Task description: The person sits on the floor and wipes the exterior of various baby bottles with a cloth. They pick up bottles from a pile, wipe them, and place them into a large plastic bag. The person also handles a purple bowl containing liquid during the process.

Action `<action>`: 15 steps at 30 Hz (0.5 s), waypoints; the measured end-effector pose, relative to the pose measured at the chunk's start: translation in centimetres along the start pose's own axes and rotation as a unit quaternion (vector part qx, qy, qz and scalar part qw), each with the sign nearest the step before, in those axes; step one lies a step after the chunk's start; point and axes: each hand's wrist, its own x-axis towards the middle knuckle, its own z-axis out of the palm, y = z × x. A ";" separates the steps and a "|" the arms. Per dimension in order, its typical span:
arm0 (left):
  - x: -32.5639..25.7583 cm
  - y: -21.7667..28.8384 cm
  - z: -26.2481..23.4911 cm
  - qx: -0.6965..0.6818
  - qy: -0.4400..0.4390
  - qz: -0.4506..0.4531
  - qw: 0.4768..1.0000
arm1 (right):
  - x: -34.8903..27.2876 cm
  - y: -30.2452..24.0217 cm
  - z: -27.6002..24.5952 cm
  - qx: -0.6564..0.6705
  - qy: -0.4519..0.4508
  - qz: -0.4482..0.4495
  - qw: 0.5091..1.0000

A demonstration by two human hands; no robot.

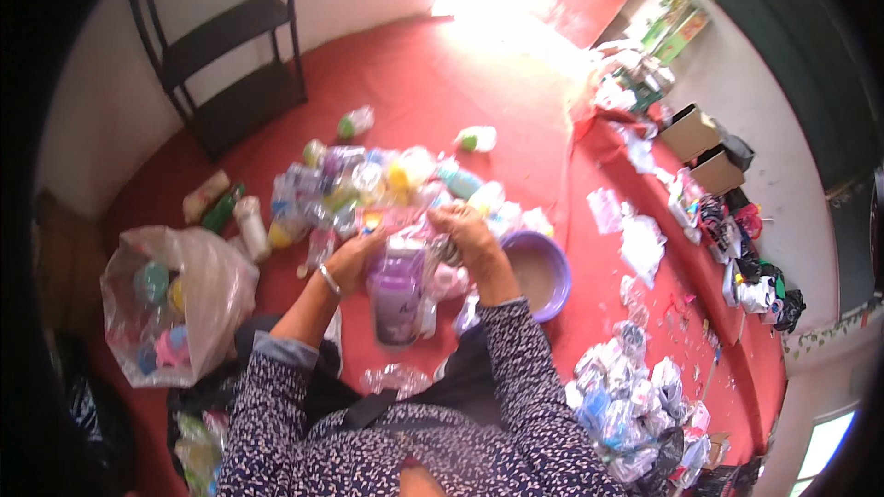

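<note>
1. You are gripping the purple bottle [398,290] upright above your lap, left hand [350,260] closed on its side.
2. Your right hand [467,232] is curling over its top, apparently working the cap.
3. Next move likely needs a steady twist.

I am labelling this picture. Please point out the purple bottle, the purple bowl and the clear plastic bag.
purple bottle [397,299], head view, its body.
purple bowl [558,262], head view, its right rim.
clear plastic bag [221,290], head view, its right side.

Red floor [433,83], white walls [101,101], black metal shelf [226,46] in the corner, sunlight glare at the far wall.
</note>
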 end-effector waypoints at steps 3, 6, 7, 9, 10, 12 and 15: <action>-0.3 -0.1 1.1 -0.039 -0.007 0.013 0.999 | -0.4 -1.4 0.0 -0.174 0.058 -0.063 0.981; 0.2 0.0 2.0 -0.081 0.014 0.041 0.996 | -0.1 -2.5 -1.8 -0.070 0.221 -0.084 0.969; 0.5 0.0 2.0 -0.092 0.023 0.049 0.994 | -0.1 -3.0 -1.9 -0.107 0.285 -0.169 0.938; 1.1 0.5 2.0 -0.044 0.031 0.069 0.996 | -1.1 -4.1 0.0 -0.102 0.221 -0.273 0.931; 1.5 0.2 2.0 -0.026 0.039 0.069 0.997 | -1.2 -3.6 2.0 -0.191 0.178 -0.374 0.890; 2.2 -2.0 -2.2 0.006 0.037 0.109 0.993 | -0.6 -1.4 6.4 -0.344 0.016 -0.445 0.827; 0.3 -1.7 -1.5 0.042 0.050 0.133 0.989 | -0.3 0.6 7.1 -0.463 -0.050 -0.463 0.754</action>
